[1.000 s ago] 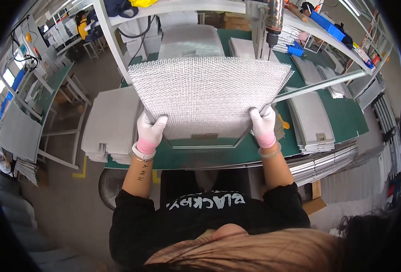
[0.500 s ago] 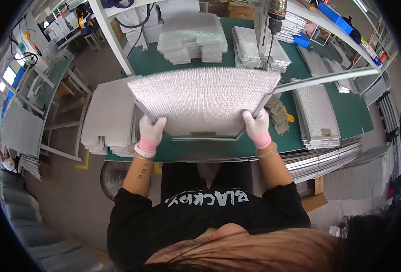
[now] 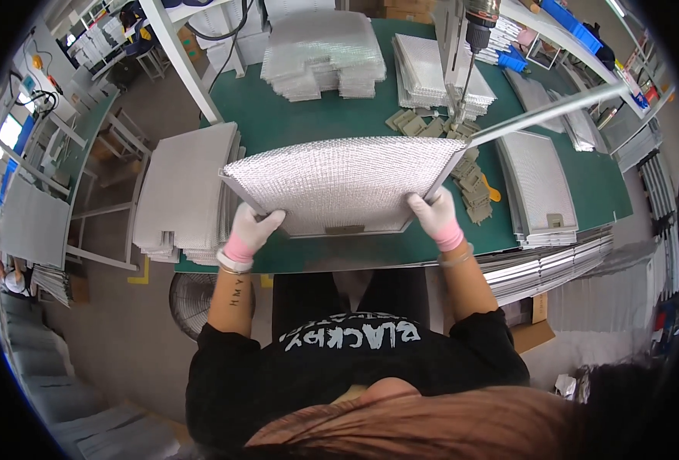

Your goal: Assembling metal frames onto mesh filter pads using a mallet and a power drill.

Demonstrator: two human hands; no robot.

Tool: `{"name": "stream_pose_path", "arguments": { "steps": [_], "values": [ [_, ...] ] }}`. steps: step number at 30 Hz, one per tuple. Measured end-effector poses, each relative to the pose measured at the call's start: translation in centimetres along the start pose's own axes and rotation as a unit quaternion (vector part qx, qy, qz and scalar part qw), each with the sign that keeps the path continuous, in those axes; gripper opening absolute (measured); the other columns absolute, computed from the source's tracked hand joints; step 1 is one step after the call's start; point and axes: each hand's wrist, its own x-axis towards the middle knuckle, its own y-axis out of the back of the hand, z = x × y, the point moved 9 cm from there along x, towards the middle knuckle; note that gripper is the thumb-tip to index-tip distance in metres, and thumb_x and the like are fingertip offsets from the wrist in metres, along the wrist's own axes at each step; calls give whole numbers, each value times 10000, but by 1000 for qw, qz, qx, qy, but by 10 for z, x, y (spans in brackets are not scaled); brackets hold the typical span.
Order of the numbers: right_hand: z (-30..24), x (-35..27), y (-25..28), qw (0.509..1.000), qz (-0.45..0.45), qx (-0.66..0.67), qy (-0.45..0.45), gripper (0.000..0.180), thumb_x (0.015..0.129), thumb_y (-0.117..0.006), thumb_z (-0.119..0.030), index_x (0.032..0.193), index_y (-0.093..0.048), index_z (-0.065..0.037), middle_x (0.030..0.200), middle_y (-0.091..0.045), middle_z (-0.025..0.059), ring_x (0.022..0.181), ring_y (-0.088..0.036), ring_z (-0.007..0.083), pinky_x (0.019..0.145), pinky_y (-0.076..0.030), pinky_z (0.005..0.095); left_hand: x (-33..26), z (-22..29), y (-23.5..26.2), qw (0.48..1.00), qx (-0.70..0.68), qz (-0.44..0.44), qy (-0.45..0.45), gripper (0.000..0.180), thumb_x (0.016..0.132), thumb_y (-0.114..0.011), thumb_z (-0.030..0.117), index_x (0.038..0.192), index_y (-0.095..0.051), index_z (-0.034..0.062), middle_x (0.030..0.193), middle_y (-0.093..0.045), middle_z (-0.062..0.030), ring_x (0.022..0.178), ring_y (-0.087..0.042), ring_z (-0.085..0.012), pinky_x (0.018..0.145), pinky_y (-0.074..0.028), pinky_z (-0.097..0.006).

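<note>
A silvery metal mesh filter panel (image 3: pixel 347 184) is held tilted above the green table, between both gloved hands. Grey metal framing lines its near edge and both sides, while its far mesh edge is bare. From the far right corner a long frame strip (image 3: pixel 546 115) juts out to the right. My left hand (image 3: pixel 252 230) is closed on the left side of the frame, thumb on top. On the opposite side, my right hand (image 3: pixel 436 216) grips the frame the same way. A small olive plate (image 3: pixel 345 229) sits at the panel's near edge.
Stacked mesh sheets (image 3: pixel 182 184) lie at left, notched sheets (image 3: pixel 324 57) at the back. Framed panels (image 3: pixel 537 184) are piled at right. Olive plastic pieces (image 3: pixel 473 192) lie beside a yellow tool (image 3: pixel 495 188). A power driver (image 3: pixel 480 31) hangs above the table's far side.
The panel's far edge has come down and nearer, uncovering more olive pieces behind it. The jutting strip now angles more steeply up to the right. Both hands keep their hold.
</note>
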Motion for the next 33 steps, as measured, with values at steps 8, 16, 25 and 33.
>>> {"name": "stream_pose_path", "arguments": {
  "steps": [8,16,25,33],
  "values": [
    [-109,41,-8,997,22,-15,69,166,886,-566,19,1045,-616,9,906,-625,5,810,-544,75,749,-461,245,3,112,16,971,-37,117,-205,243,846,-528,-30,1081,-589,-44,1003,-641,-47,882,-584,-119,797,-476,-263],
    [-135,-48,-13,954,-69,15,291,238,941,-629,-221,800,-617,-30,720,-683,116,666,-673,265,604,-538,364,-65,129,-62,712,-291,-531,-355,322,923,-654,342,977,-653,25,987,-608,-159,853,-585,-314,720,-467,-415],
    [-120,-154,-12,916,-249,-41,310,118,755,-657,-146,747,-602,-42,870,-718,115,854,-697,284,734,-543,406,-74,-13,-141,741,116,-654,-104,880,954,-507,583,1539,-217,-7,1620,-152,-216,1513,-79,-362,1222,-103,-460],
    [-146,-124,-18,928,-131,-50,345,261,714,-662,-227,559,-522,-69,707,-665,93,686,-682,253,633,-522,374,-62,-3,-127,753,120,-644,-58,862,947,-521,594,1511,-297,-18,1589,-241,-231,1494,-175,-361,1211,-149,-458]
  ]
}}
